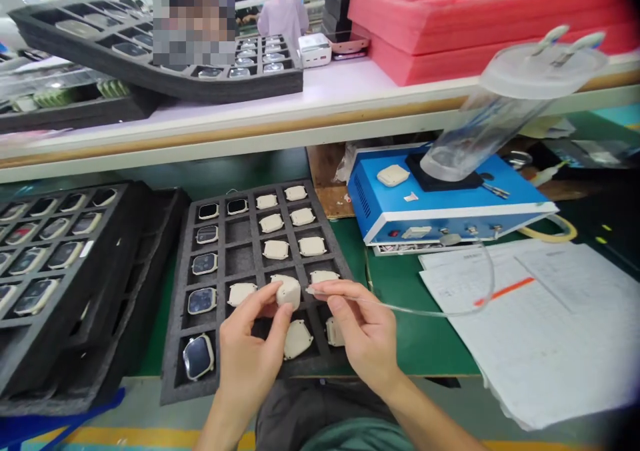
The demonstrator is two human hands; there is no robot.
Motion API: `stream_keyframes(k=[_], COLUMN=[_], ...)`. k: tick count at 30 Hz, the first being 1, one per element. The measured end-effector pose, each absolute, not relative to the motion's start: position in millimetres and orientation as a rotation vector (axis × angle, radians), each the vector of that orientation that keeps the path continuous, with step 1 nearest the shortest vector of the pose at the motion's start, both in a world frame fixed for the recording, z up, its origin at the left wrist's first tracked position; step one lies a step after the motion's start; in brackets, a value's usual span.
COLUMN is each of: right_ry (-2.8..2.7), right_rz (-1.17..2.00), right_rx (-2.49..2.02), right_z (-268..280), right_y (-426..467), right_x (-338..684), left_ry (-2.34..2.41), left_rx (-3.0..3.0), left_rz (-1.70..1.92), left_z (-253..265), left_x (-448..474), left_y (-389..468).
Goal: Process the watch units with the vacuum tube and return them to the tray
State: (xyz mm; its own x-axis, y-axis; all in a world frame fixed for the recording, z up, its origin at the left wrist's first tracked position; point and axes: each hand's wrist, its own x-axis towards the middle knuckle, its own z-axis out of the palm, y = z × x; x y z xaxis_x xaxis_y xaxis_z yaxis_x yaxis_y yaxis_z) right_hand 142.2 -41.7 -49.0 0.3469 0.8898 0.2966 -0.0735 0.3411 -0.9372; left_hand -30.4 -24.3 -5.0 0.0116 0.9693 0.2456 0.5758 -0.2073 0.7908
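Observation:
Between thumb and fingers, my left hand [255,338] grips a beige watch case [289,293], turned on edge above the foam tray. My right hand [364,338] pinches the end of a thin clear tube [425,313], its tip close to the case; I cannot tell whether they touch. The tube loops back to the front of a blue box [450,204]. Beneath both hands lies the dark foam tray [173,344]. Watches with dark screens [201,300] fill its left column, and beige cases [276,250] sit in other pockets. My hands hide part of the lower rows.
Another foam tray of watches [33,261] stands on the left. Papers [540,331] lie to the right. On the blue box are a beige case [393,175] and a clear cylinder [470,131]. A shelf [320,104] crosses above, bearing trays and red foam [425,44]. People are beyond it.

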Motion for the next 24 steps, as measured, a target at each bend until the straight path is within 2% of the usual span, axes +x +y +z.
stream_keyframes(k=[4, 10, 17, 20, 24], right_ry=[-0.95, -0.968, -1.03, -1.026, -1.015], right_rz=[0.83, 0.861, 0.894, 0.898, 0.886], right_rx=[-1.008, -0.975, -0.972, -0.97, -0.943], right_z=[-47, -44, -47, -48, -50], right_y=[-42, -43, -43, -42, -40], right_x=[141, 143, 149, 151, 152], left_ry=[1.715, 1.646, 1.495, 1.496, 1.627], left_rx=[2.377, 2.739, 2.663, 2.564, 2.283], left_rz=[1.005, 0.347, 0.438, 0.455, 0.397], left_z=[20, 14, 19, 32, 26], left_x=[-65, -90, -96, -67, -1], left_y=[13, 65, 68, 129, 255])
